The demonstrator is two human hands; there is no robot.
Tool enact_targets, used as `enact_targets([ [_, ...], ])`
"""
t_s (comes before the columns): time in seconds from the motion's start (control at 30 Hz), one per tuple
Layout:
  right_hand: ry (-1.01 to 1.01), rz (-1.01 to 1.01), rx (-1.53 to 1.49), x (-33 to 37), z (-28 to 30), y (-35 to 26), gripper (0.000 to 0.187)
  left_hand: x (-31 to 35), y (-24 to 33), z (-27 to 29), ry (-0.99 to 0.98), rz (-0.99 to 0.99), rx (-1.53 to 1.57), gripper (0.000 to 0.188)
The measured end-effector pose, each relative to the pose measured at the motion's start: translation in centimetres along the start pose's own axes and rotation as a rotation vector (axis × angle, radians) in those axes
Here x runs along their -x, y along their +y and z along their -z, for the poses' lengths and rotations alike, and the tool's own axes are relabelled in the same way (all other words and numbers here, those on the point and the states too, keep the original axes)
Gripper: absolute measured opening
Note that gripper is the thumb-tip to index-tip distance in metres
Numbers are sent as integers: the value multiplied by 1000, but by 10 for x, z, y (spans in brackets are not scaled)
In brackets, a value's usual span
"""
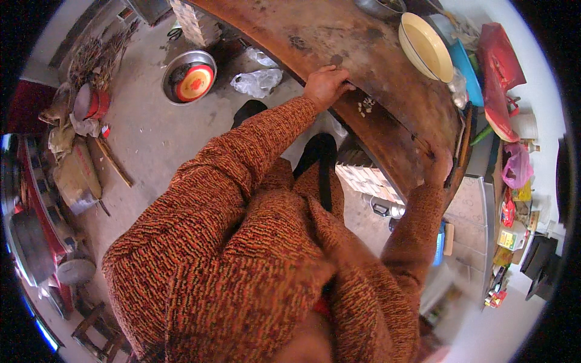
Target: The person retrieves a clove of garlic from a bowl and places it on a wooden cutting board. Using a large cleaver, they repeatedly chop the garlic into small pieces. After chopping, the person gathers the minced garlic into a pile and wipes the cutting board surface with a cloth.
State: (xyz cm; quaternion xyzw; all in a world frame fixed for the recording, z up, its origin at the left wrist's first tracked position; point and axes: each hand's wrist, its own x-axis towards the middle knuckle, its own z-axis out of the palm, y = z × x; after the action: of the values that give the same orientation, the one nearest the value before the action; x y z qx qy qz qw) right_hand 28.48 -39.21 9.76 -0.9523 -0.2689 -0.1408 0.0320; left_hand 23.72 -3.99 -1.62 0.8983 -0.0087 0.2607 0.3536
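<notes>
A brown, stained wooden tabletop (315,30) stretches in front of me. My left hand (327,86) is at its near edge, fingers bent and closed, touching the wood beside a long dark seam. What those fingers hold, if anything, does not show. Small white pieces (366,107) lie in a cluster on the wood just right of that hand. Farther right, my right hand (440,164) is low over the tabletop's right end, beside a long dark wooden strip (463,136). Its fingers are blurred and partly hidden.
A cream enamel basin (425,47) leans near a blue basin (474,75) and a red bag (501,78). On the floor stand a metal basin with a red-and-yellow dish (195,83) and a clear plastic bag (256,83). Tiled counter (469,233) at right.
</notes>
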Motion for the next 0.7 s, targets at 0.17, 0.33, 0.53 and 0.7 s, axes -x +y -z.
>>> enact_targets([
  [0.17,160,10,-289,27,5,-19,37,2,6,1,195,-60,-58,28],
  [0.33,-14,-224,-532,58,-20,0,42,-1,4,-3,200,-153,8,30],
  [0.53,-21,-257,-308,64,40,-63,39,-1,-8,-4,65,-19,73,35],
  [0.7,36,-204,-99,77,34,-88,37,1,-8,-4,97,-73,58,36],
])
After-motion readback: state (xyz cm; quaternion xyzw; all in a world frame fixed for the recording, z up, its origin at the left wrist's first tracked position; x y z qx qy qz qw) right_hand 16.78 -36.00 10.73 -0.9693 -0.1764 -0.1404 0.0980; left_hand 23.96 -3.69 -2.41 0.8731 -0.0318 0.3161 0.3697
